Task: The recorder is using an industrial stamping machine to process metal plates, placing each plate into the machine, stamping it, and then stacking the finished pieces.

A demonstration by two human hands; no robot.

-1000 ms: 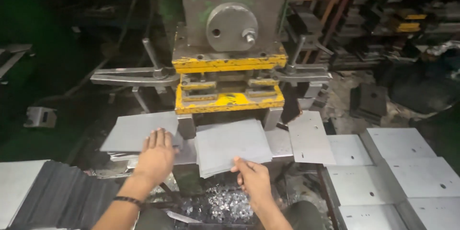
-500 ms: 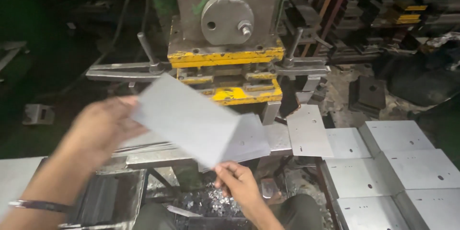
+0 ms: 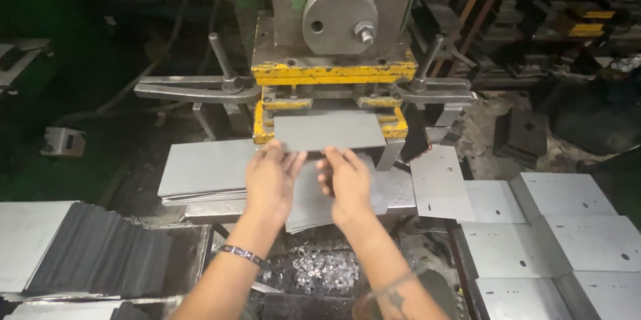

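A grey rectangular metal sheet (image 3: 330, 130) lies flat in front of the yellow die (image 3: 327, 103) of a press machine (image 3: 340, 20). My left hand (image 3: 272, 176) grips the sheet's near left edge. My right hand (image 3: 346, 180) holds its near right edge. Under my hands lies another grey sheet (image 3: 304, 203) on the press bed. A dark band sits on my left wrist.
A stack of blank sheets (image 3: 203, 170) lies left of the die, more dark sheets (image 3: 87, 253) at the lower left. Punched sheets (image 3: 554, 233) with small holes are spread on the right. Metal scrap bits (image 3: 310, 270) fill a bin below. Clamp bars (image 3: 193, 86) flank the die.
My left hand lifted a sheet off the left stack and swung it over. Both hands now hold it flat at the die. My right hand rose from the lower sheet.
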